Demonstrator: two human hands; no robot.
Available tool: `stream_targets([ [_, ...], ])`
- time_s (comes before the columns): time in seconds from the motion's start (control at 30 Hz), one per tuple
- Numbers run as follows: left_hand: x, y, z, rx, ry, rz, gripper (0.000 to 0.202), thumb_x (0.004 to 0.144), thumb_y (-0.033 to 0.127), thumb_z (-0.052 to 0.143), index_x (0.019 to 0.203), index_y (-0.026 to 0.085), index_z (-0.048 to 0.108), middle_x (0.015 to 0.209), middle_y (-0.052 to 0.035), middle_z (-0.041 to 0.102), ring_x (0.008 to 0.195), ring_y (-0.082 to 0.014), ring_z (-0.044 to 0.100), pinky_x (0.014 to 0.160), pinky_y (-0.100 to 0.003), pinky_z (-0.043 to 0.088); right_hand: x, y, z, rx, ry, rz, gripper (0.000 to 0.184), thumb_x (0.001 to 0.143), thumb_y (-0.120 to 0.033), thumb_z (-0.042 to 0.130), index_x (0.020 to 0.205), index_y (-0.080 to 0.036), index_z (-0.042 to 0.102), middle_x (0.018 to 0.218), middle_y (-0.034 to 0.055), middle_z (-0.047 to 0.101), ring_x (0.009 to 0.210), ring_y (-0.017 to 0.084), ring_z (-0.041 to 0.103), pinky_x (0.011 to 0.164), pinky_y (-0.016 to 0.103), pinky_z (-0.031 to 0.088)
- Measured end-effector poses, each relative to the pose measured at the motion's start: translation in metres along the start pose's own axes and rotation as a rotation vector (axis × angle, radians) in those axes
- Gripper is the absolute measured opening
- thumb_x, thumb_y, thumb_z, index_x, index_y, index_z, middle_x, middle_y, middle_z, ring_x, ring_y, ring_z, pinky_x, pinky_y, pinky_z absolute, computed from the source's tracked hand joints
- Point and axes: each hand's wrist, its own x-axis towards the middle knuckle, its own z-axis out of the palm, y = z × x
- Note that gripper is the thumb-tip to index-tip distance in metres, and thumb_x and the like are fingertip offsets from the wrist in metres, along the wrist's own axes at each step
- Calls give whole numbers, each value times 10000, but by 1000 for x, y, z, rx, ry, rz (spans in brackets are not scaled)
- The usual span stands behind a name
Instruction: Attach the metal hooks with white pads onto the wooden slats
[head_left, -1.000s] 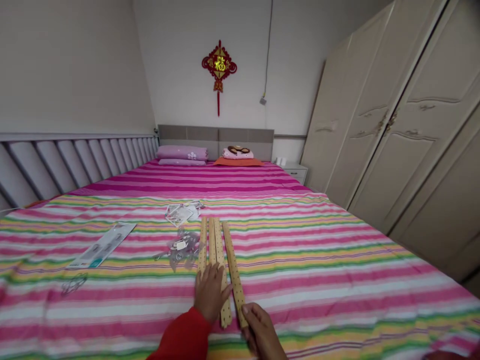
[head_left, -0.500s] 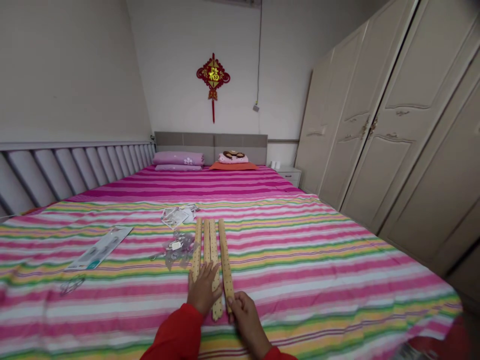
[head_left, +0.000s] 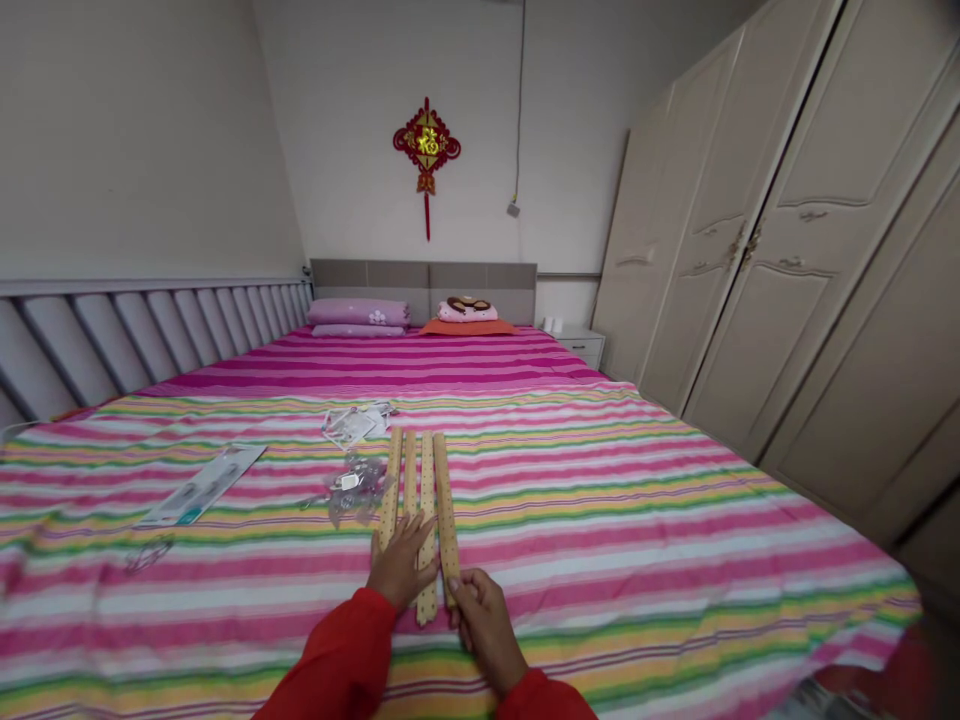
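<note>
Several long, pale wooden strips with small dark holes lie side by side on the striped sheet (head_left: 637, 560), pointing away from me. My left hand (head_left: 401, 565) rests on them with its fingers spread, touching the left strip (head_left: 391, 480) and the middle strips (head_left: 427, 480). The near end of the rightmost strip (head_left: 446, 510) is pinched between the thumb and fingers of my right hand (head_left: 484, 615). Narrow gaps show between the strips at their far ends. My left hand hides part of the strips beneath it.
Left of the strips lies a clear plastic bag of metal parts (head_left: 356, 487). Behind it are white packets (head_left: 356, 425). Farther left are a flat blister pack (head_left: 206, 485) and a thin wire-like piece (head_left: 150, 552). A railing (head_left: 150, 335) borders the left side, a wardrobe (head_left: 787, 260) the right.
The rightmost strip's near end has shifted left with my right hand, closer to its neighbour. A gap has opened between the two middle strips. My left hand stays spread on them.
</note>
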Motion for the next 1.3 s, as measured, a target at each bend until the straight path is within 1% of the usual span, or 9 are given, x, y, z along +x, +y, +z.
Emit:
stream_targets([
  [0.2, 1, -1, 2, -8, 8, -1, 602, 783, 356, 497, 1374, 318, 391, 1487, -30, 309, 1390, -295, 190, 1083, -590, 76, -2, -9, 3, -28, 36, -21, 421, 664, -546, 687, 756, -162, 539, 369, -110, 446, 268, 29, 278, 292, 154, 174],
  [0.37, 3, 0, 1, -21, -2, -14, 608, 770, 365, 507, 1367, 313, 402, 1487, -35, 310, 1387, -293, 197, 1085, -584, 66, -4, -12, 4, -37, 35, -49, 419, 649, -550, 692, 733, -171, 536, 387, -101, 456, 299, 43, 310, 327, 171, 214],
  [0.63, 2, 2, -1, 0, -7, -26, 616, 770, 399, 489, 1373, 330, 386, 1484, -8, 312, 1390, -301, 189, 1071, -622, 68, -4, -10, 4, -52, 31, -64, 455, 657, -598, 661, 739, -173, 521, 394, -89, 457, 339, 58, 349, 361, 176, 239],
  [0.83, 0, 2, -3, -5, -17, -19, 621, 766, 388, 502, 1374, 335, 382, 1489, -16, 305, 1394, -296, 175, 1073, -612, 77, -4, -8, 4, -76, 51, -78, 462, 642, -597, 675, 756, -176, 522, 404, -93, 455, 336, 61, 337, 351, 181, 230],
  [0.93, 1, -2, -6, -21, -25, 1, 588, 791, 447, 482, 1364, 345, 395, 1486, -17, 313, 1392, -298, 182, 1076, -603, 75, -3, -5, 4, -70, 50, -77, 453, 641, -586, 682, 746, -175, 523, 408, -93, 454, 340, 61, 344, 349, 178, 235],
  [1.0, 1, -5, -8, -35, 8, -19, 547, 827, 459, 432, 1356, 322, 417, 1479, -31, 330, 1391, -297, 184, 1081, -595, 67, -2, -4, 4, -64, 49, -73, 443, 647, -575, 683, 750, -173, 529, 412, -92, 455, 346, 62, 357, 350, 176, 243],
  [1.1, 1, -8, -10, -26, 104, -112, 507, 872, 361, 362, 1367, 259, 407, 1474, -61, 339, 1396, -291, 165, 1079, -599, 48, -2, -4, 3, -54, 43, -66, 427, 665, -562, 679, 757, -170, 534, 416, -90, 459, 345, 58, 359, 350, 173, 246],
  [1.17, 2, -10, -9, 3, 126, -150, 504, 867, 290, 366, 1367, 239, 400, 1464, -70, 360, 1396, -292, 160, 1072, -613, 33, -2, -4, 2, -53, 38, -64, 419, 675, -553, 678, 757, -167, 534, 416, -90, 460, 338, 53, 351, 346, 172, 240],
  [1.3, 4, -12, -4, 34, 130, -125, 471, 859, 245, 378, 1322, 233, 458, 1434, -86, 409, 1389, -298, 189, 1072, -613, 21, -3, -3, 1, -57, 35, -43, 417, 686, -547, 671, 779, -164, 532, 409, -95, 462, 313, 42, 314, 327, 169, 211],
])
